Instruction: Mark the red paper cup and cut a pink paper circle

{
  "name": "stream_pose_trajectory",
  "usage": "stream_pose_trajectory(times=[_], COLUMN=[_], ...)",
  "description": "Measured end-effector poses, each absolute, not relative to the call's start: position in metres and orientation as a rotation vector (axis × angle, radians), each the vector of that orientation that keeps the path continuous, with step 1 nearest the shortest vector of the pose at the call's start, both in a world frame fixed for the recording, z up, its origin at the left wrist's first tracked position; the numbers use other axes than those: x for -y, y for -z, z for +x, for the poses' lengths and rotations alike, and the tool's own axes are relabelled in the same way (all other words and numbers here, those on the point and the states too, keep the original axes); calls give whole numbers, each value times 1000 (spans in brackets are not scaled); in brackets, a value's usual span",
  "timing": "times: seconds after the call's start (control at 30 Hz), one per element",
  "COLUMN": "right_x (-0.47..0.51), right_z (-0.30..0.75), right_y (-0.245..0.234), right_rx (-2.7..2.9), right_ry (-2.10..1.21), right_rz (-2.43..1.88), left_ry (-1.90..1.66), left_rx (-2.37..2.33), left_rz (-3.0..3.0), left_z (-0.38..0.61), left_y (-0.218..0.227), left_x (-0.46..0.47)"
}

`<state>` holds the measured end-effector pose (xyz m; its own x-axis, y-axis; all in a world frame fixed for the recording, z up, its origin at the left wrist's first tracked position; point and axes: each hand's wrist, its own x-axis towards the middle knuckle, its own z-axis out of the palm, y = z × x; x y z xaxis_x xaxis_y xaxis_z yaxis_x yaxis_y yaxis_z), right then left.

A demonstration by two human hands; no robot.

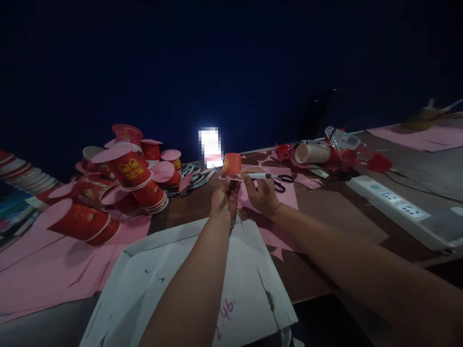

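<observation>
My left hand (222,201) is closed around the edge of a small pink paper disc (233,180), on which a red paper cup (232,164) with yellow lettering rests upside down. Pinched in my right hand (263,193) is a white pen-like tool (258,176), its tip at the edge where disc and cup meet. I cannot make out exactly what kind of tool it is. Just beyond that hand, black-handled scissors (287,179) lie on a cut pink sheet (288,207).
Red cups with pink discs (133,168) are heaped at left on pink sheets (47,284). A white cardboard box (159,260) lies in front of me. A lit phone (210,144), coiled cable (195,177), stacked cups (313,153) and a power strip (390,197) stand around.
</observation>
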<state>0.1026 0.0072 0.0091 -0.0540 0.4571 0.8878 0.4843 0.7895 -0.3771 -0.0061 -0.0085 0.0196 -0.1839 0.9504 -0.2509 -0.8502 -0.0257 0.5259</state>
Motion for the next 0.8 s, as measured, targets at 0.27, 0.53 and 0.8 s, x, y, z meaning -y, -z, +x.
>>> stream_pose_trajectory(times=[0.27, 0.53, 0.8], right_x=[-7, -3, 0], right_z=[103, 101, 101], right_y=[-9, -13, -15], right_rx=[1675, 1643, 1565], right_ry=[0, -31, -101], right_rz=[-738, -786, -798], left_ry=[-1616, -1608, -1564], left_rx=[-656, -625, -585], left_rz=[205, 148, 112], left_z=[-6, -7, -11], left_y=[-23, -21, -19], left_x=[10, 9, 7])
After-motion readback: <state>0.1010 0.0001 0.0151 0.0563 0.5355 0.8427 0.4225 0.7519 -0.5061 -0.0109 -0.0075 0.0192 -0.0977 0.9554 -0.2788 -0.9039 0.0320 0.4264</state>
